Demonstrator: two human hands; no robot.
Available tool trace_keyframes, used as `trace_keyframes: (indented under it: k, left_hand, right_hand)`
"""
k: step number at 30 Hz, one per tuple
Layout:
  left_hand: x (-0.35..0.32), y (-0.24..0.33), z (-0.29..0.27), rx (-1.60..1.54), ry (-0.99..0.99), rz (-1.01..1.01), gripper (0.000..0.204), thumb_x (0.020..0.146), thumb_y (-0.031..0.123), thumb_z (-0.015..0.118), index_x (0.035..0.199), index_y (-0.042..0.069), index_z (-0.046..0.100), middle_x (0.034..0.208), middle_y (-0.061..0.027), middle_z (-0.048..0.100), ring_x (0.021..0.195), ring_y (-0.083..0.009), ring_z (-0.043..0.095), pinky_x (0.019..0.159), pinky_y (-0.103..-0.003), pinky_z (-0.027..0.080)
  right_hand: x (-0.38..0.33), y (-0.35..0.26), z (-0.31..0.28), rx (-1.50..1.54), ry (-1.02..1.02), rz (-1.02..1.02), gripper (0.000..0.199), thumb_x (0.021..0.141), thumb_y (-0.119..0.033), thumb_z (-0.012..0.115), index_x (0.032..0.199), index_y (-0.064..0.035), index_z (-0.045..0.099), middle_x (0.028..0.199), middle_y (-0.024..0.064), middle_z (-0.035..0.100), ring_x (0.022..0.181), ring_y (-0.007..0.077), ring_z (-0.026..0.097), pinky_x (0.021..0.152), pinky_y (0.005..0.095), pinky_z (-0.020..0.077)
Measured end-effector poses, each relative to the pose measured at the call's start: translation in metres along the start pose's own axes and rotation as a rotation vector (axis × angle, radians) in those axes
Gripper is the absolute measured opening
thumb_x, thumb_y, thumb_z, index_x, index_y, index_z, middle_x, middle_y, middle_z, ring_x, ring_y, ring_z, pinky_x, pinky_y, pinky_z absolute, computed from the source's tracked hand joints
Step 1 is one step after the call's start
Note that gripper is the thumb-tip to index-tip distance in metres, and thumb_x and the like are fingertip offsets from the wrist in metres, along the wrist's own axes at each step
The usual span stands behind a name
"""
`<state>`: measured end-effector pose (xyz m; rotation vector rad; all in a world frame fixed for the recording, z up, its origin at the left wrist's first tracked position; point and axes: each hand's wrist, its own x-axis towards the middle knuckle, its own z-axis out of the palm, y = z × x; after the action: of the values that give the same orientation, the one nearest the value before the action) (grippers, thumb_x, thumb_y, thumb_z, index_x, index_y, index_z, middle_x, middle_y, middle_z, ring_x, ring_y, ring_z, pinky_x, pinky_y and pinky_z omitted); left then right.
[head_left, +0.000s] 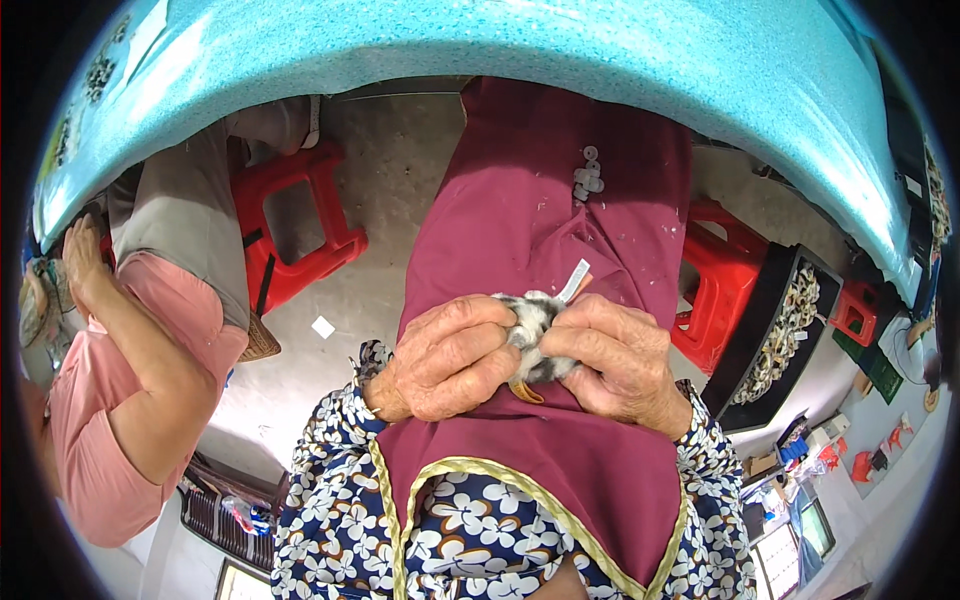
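Note:
Above my lap, both hands grip a small furry plush piece (537,322), mottled white, grey and black. My left hand (452,358) pinches its left side with fingers curled in; my right hand (618,358) does the same from the right. A white label (574,281) sticks out at the top beside my right fingers, and a yellow-brown tab (525,393) pokes out underneath. My fingers cover much of the plush. Farther up, on the maroon apron (470,225) over my lap, lies a little cluster of whitish plastic discs (588,180).
A table with a turquoise cover (500,40) spans the far side. At the left, a person in a pink top (150,310) sits beside a red stool (310,230). Another red stool (715,290) stands at the right, next to a black bin (755,400) holding several furry pieces (790,330).

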<state>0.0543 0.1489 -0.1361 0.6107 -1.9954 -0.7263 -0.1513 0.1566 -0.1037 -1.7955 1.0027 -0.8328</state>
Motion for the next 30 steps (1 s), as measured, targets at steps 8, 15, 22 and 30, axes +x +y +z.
trace_keyframes:
  k: [8, 15, 22, 30]
  left_hand:
    - [0.01, -0.001, -0.003, -0.036, -0.074, -0.037, 0.04, 0.056, 0.0, 0.068, 0.095, -0.003, 0.06, 0.089, -0.0122, 0.056, 0.078, -0.0285, 0.063, 0.061, -0.033, 0.055]
    - [0.001, 0.005, -0.003, 0.009, -0.035, -0.124, 0.033, 0.061, -0.006, 0.064, 0.095, -0.003, 0.063, 0.087, -0.0131, 0.058, 0.08, -0.029, 0.064, 0.063, -0.034, 0.056]
    - [0.017, -0.001, 0.01, -0.181, 0.102, -0.208, 0.028, 0.064, -0.013, 0.058, 0.088, 0.0, 0.052, 0.086, -0.0149, 0.059, 0.08, -0.0329, 0.064, 0.069, -0.038, 0.055]
    - [0.009, 0.011, 0.0, -0.477, -0.189, -0.532, 0.025, 0.068, -0.012, 0.058, 0.087, 0.001, 0.05, 0.076, -0.0103, 0.058, 0.064, -0.0219, 0.058, 0.057, -0.03, 0.047]
  right_hand:
    - [0.006, -0.004, -0.006, -0.018, -0.039, -0.113, 0.027, 0.058, 0.002, 0.069, 0.083, -0.0021, 0.061, 0.076, 0.0049, 0.051, 0.065, 0.0188, 0.057, 0.053, 0.0289, 0.0483]
    - [0.014, -0.009, -0.006, -0.024, -0.063, -0.169, 0.022, 0.062, 0.001, 0.069, 0.082, 0.0001, 0.061, 0.073, 0.0049, 0.05, 0.061, 0.0175, 0.055, 0.05, 0.0282, 0.0478]
    - [0.006, -0.002, -0.005, 0.22, -0.01, -0.023, 0.024, 0.061, 0.001, 0.07, 0.084, -0.0003, 0.062, 0.077, 0.0062, 0.055, 0.064, 0.0188, 0.057, 0.055, 0.03, 0.0467]
    - [-0.01, 0.001, -0.005, 0.622, -0.241, 0.451, 0.015, 0.074, -0.004, 0.072, 0.084, -0.0028, 0.062, 0.075, 0.0002, 0.057, 0.067, 0.0073, 0.053, 0.057, 0.0216, 0.0414]
